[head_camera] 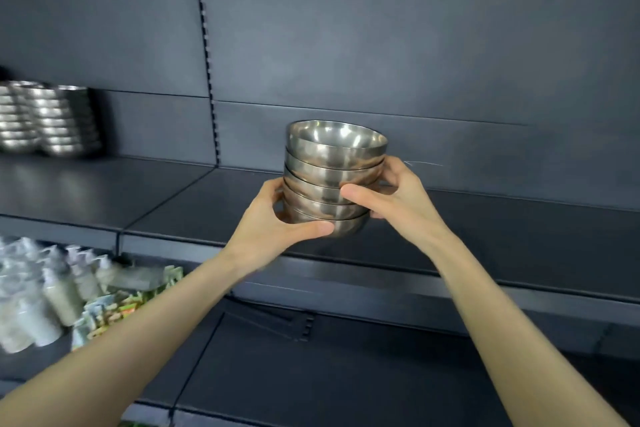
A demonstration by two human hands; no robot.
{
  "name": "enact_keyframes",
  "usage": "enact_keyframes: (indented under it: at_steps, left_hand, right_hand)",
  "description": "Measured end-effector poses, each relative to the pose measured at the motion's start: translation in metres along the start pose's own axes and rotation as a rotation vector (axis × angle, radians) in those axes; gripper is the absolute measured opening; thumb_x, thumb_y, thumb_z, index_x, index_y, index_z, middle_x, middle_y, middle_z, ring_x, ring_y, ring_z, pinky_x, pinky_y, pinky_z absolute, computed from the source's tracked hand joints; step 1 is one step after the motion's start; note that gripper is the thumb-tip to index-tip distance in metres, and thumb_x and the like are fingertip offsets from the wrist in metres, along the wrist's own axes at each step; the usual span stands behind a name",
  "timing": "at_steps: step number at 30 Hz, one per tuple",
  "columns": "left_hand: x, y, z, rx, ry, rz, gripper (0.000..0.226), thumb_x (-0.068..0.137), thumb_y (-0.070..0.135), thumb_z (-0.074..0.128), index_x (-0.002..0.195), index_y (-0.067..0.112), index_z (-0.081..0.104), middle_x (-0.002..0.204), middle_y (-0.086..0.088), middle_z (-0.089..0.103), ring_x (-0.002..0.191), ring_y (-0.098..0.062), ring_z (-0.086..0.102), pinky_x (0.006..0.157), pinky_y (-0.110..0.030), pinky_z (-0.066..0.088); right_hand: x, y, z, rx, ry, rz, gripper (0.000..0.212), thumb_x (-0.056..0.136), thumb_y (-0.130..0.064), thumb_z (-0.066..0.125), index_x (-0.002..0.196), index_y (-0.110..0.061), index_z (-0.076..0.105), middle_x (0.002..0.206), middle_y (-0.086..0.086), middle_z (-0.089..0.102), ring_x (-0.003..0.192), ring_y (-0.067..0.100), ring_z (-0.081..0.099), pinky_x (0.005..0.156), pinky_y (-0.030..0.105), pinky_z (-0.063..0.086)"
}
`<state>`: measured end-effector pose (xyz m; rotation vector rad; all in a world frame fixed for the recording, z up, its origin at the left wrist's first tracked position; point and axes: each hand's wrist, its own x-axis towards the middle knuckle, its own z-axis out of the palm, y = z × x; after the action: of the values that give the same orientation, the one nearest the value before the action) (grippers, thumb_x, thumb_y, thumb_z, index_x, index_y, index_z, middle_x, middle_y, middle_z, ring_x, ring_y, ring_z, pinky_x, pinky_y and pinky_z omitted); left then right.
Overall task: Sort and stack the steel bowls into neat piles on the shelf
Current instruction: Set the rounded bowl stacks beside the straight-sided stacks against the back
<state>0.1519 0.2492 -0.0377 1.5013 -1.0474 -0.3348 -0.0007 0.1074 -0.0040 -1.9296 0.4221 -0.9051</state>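
Observation:
A stack of several steel bowls (332,170) is held between both my hands just above the dark shelf (485,232), near its middle. My left hand (277,222) grips the stack's lower left side, thumb across the bottom bowl. My right hand (391,198) grips the right side, thumb on the front and fingers curled behind. The top bowl opens upward and sits slightly tilted. Whether the bottom bowl touches the shelf I cannot tell.
Two tall piles of steel bowls (45,118) stand at the far left of the same shelf. On the shelf below at left are plastic bottles (52,291) and coloured packets (114,308). A slotted upright (207,55) divides the dark back panel.

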Motion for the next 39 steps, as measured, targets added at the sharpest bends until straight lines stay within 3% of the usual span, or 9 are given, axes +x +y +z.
enact_keyframes:
  at_steps: [7,11,16,22,30,34,39]
  left_hand:
    - [-0.017,-0.014,-0.131,0.023,0.121,-0.007,0.088,0.041,0.047,0.087,0.118,0.030,0.048,0.109,0.017,0.064,0.096,0.009,0.061,0.079,-0.012,0.047]
    - [-0.006,-0.034,-0.197,0.057,0.165,-0.002,0.090,0.040,0.050,0.085,0.118,0.031,0.047,0.108,0.019,0.063,0.091,0.019,0.057,0.071,-0.005,0.045]
    - [0.014,-0.073,-0.276,0.083,0.209,-0.024,0.100,0.037,0.055,0.091,0.123,0.028,0.047,0.112,0.016,0.063,0.095,0.012,0.059,0.079,-0.011,0.045]
    - [0.035,-0.110,-0.378,0.119,0.257,-0.055,0.094,0.041,0.056,0.087,0.122,0.031,0.047,0.115,0.016,0.061,0.099,0.009,0.060,0.085,-0.018,0.046]
    - [0.078,-0.165,-0.479,0.091,0.172,-0.051,0.074,0.047,0.043,0.089,0.108,0.037,0.047,0.110,0.017,0.059,0.086,0.020,0.057,0.066,0.002,0.040]
    - [0.106,-0.195,-0.513,0.080,0.068,-0.064,0.066,0.056,0.031,0.091,0.105,0.037,0.047,0.107,0.019,0.058,0.082,0.020,0.057,0.064,0.003,0.040]
    - [0.143,-0.223,-0.526,0.053,-0.034,-0.074,0.074,0.055,0.035,0.091,0.116,0.029,0.049,0.107,0.018,0.060,0.084,0.017,0.059,0.064,0.002,0.041]
  right_hand:
    - [0.033,-0.046,0.126,0.046,-0.101,-0.028,0.089,0.034,-0.077,0.079,0.111,-0.038,0.055,0.112,-0.019,0.067,0.102,0.006,0.066,0.092,0.043,0.055]
    - [0.065,-0.057,0.191,0.066,-0.144,-0.058,0.084,0.040,-0.071,0.082,0.112,-0.037,0.055,0.112,-0.017,0.067,0.100,0.004,0.066,0.091,0.042,0.055]
    - [0.110,-0.057,0.278,0.103,-0.212,-0.082,0.069,0.047,-0.062,0.083,0.106,-0.040,0.056,0.106,-0.016,0.070,0.096,0.005,0.068,0.083,0.034,0.056]
    - [0.159,-0.066,0.380,0.134,-0.243,-0.079,0.071,0.048,-0.061,0.083,0.109,-0.035,0.058,0.107,-0.013,0.069,0.097,0.005,0.067,0.084,0.034,0.056]
    - [0.203,-0.063,0.487,0.120,-0.169,-0.022,0.070,0.049,-0.056,0.084,0.109,-0.032,0.058,0.106,-0.012,0.070,0.099,0.006,0.067,0.089,0.041,0.056]
    - [0.215,-0.055,0.522,0.086,-0.099,0.025,0.067,0.047,-0.059,0.083,0.105,-0.038,0.056,0.102,-0.019,0.069,0.093,-0.001,0.067,0.082,0.036,0.059]
    - [0.234,-0.044,0.538,0.014,-0.016,0.088,0.067,0.046,-0.065,0.081,0.102,-0.040,0.054,0.102,-0.024,0.066,0.091,-0.010,0.063,0.077,0.025,0.055]
